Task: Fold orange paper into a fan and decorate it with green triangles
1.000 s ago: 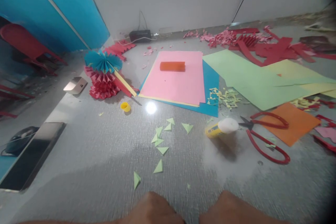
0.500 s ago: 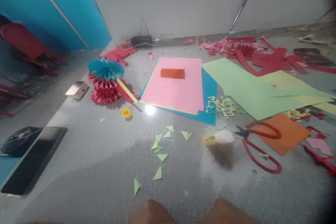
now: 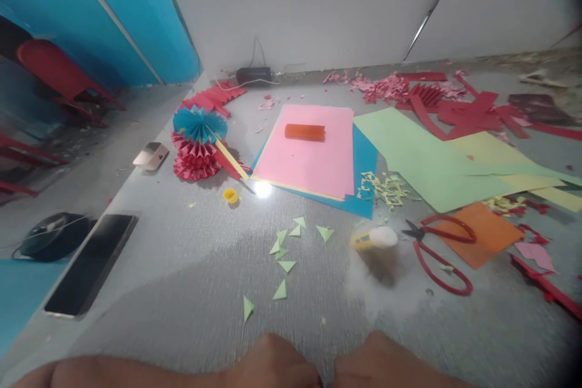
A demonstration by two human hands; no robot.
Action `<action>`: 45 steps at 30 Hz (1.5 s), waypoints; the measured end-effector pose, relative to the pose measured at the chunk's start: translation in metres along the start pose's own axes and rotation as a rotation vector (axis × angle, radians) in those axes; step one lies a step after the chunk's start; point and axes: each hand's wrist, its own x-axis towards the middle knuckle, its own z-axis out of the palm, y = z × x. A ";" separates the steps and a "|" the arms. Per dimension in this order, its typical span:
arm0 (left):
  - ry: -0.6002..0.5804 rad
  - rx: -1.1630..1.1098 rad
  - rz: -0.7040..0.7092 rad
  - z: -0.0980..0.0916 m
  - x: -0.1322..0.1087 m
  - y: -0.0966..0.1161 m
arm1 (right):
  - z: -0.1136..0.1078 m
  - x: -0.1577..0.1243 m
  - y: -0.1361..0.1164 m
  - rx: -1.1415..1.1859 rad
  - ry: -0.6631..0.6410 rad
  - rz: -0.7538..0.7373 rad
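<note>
Working close together, the left hand (image 3: 275, 364) and right hand (image 3: 375, 362) hid their fingertips; whether these gripped anything could not be told. Loose green triangles (image 3: 287, 266) lay on the table (image 3: 191, 279) just beyond, so small, steady movements seemed wisest.

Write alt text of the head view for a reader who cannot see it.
The left hand and right hand are close together at the picture's bottom edge, at a gray table bearing small green paper triangles. Beyond them are a glue stick, red-handled scissors and colored paper sheets, with pleated paper fans and a phone to the left.
</note>
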 end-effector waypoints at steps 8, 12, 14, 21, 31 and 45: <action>0.026 0.113 -0.012 -0.026 0.014 0.014 | -0.014 -0.006 -0.023 -0.128 0.095 0.022; -0.040 0.018 -0.063 -0.037 0.017 0.017 | -0.022 -0.013 -0.038 -0.094 0.194 0.075; -0.082 -0.035 -0.096 -0.043 0.018 0.018 | -0.025 -0.015 -0.041 -0.068 0.188 0.069; -0.048 -0.083 -0.160 -0.049 0.022 0.022 | -0.032 -0.015 -0.039 -0.033 0.187 0.027; -0.001 -0.188 -0.234 -0.050 0.021 0.019 | -0.030 -0.014 -0.042 -0.017 0.277 0.060; -0.073 -0.287 -0.317 -0.052 0.020 0.017 | -0.030 -0.013 -0.038 -0.105 0.217 0.055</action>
